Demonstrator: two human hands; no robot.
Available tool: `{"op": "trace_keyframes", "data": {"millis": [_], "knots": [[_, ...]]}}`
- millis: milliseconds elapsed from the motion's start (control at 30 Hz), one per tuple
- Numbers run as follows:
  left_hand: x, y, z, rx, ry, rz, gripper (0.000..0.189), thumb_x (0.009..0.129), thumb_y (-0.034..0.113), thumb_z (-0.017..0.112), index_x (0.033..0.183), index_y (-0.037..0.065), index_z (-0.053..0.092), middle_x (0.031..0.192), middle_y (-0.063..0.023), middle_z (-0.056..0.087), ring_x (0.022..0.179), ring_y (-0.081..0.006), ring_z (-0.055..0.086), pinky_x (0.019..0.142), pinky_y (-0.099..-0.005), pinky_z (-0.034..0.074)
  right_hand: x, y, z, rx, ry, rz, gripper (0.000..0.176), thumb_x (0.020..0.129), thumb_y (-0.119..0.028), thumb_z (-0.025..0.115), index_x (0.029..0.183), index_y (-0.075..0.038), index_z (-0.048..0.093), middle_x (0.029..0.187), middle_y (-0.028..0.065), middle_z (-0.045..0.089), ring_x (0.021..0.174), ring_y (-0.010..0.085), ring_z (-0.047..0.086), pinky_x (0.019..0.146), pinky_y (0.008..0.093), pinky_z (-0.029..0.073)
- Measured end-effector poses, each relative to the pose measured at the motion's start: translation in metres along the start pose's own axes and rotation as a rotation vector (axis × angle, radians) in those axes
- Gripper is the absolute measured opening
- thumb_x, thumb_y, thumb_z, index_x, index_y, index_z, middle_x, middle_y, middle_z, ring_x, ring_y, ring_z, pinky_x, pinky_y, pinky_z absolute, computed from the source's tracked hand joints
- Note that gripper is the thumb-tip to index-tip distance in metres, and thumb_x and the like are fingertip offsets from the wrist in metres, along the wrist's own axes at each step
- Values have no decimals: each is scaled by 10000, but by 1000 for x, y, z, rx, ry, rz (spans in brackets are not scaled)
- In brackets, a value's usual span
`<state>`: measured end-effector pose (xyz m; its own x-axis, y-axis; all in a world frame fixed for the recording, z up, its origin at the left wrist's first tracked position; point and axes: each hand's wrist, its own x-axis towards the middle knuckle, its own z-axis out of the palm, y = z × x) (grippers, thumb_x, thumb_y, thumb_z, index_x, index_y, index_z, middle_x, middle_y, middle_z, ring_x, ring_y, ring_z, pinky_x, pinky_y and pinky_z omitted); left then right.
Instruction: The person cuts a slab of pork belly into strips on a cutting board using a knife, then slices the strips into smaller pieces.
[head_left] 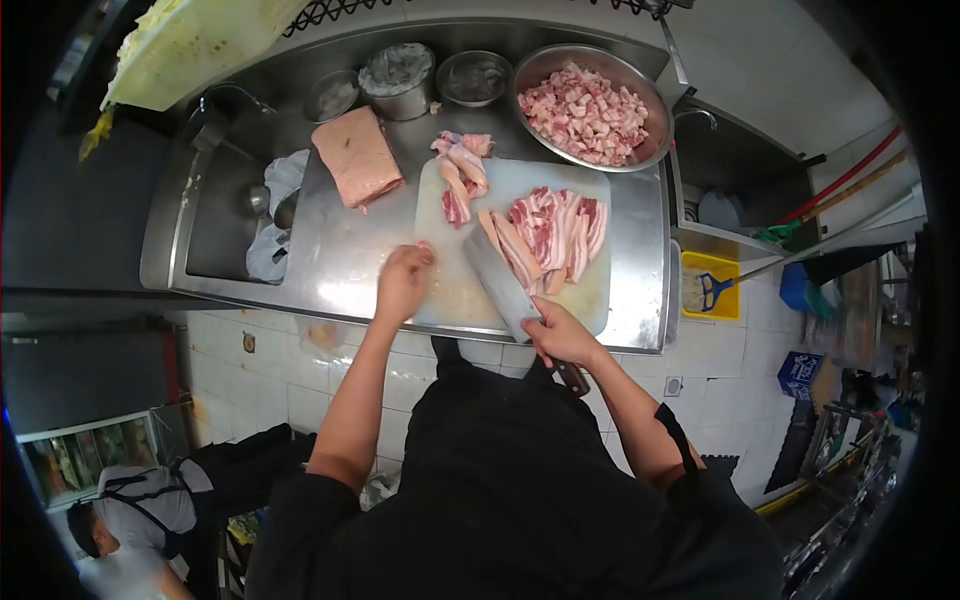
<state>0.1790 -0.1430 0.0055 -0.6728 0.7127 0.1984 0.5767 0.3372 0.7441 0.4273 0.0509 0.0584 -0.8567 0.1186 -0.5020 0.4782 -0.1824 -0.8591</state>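
Note:
My right hand [562, 333] grips a cleaver [497, 280] by its dark handle, the broad blade lying over the white cutting board [432, 305]. Beside the blade are long strips of pork belly [545, 225], fanned out on the board. My left hand [403, 282] is closed at the board's left edge; a small pinkish bit shows at its fingertips, too small to name. Several pork pieces [462, 170] lie at the board's upper left corner. Further left, a large slab of pork belly [358, 160] rests skin up on the steel counter [330, 255].
A big steel bowl [520, 105] of diced pork stands at the back right, with smaller metal containers [400, 98] beside it. Sinks flank the counter, the left one [225, 225] holding white cloth or bags. A yellow bucket [727, 268] stands right; another person [150, 510] is at lower left.

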Motion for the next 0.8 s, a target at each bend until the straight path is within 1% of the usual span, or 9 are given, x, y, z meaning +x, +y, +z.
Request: {"op": "trace_keyframes", "data": {"millis": [33,100,133,200,233,300,367,433,800], "knots": [[-5,3,0,-8,0,-1,144,852,4,666,984,28,718,1016,-110,692,922,-284,676,788,-375,537,-1,2,0,-5,4,5,275,1018,-159,528,1245,-4,523,629,28,523,438,107,499,398,301,432],[-19,12,4,143,-218,200,125,809,48,711,933,32,710,1025,-110,665,983,-334,634,863,-431,505,-2,6,0,-339,172,107,261,999,-149,524,1205,11,515,669,155,615,515,262,624,485,445,493],[-24,14,3,135,-166,186,189,805,94,737,982,38,699,1023,-103,660,1003,-333,619,913,-440,483,-1,13,1,-340,174,114,261,999,-149,524,1205,11,515,669,155,615,515,262,624,485,445,493],[-21,18,6,108,16,42,233,802,99,740,1020,38,687,1054,-111,656,1026,-336,612,924,-443,477,2,23,6,-706,309,-156,216,974,-132,516,1142,2,498,769,293,664,679,460,670,636,579,502],[-21,19,9,86,203,-106,276,799,103,742,1059,38,676,1086,-120,653,1048,-340,605,935,-446,471,1,24,12,-705,313,-143,216,974,-132,516,1142,2,498,769,293,664,679,460,670,636,579,502],[-11,13,21,114,169,-32,314,797,110,747,1090,34,663,1127,-132,641,1058,-353,599,937,-446,470,3,18,25,-792,358,-24,182,954,-113,508,1096,-2,481,819,339,664,777,552,635,749,640,475],[-2,4,25,144,143,50,352,795,117,752,1121,31,650,1168,-144,628,1069,-366,593,939,-447,470,5,8,35,-837,381,20,194,947,-112,513,1096,7,475,810,326,668,769,536,645,739,629,487],[0,0,24,129,-157,240,334,797,95,744,1112,24,659,1228,-159,609,1096,-377,583,939,-449,474,5,3,40,-881,402,72,206,940,-111,519,1095,15,468,800,313,673,761,521,656,730,619,499],[-5,14,31,41,-31,220,186,799,19,704,983,-8,708,1047,-139,675,1008,-338,622,883,-414,523,0,-27,72,-1087,253,45,195,914,-74,504,1088,2,462,768,279,679,731,470,683,677,589,519]]}}
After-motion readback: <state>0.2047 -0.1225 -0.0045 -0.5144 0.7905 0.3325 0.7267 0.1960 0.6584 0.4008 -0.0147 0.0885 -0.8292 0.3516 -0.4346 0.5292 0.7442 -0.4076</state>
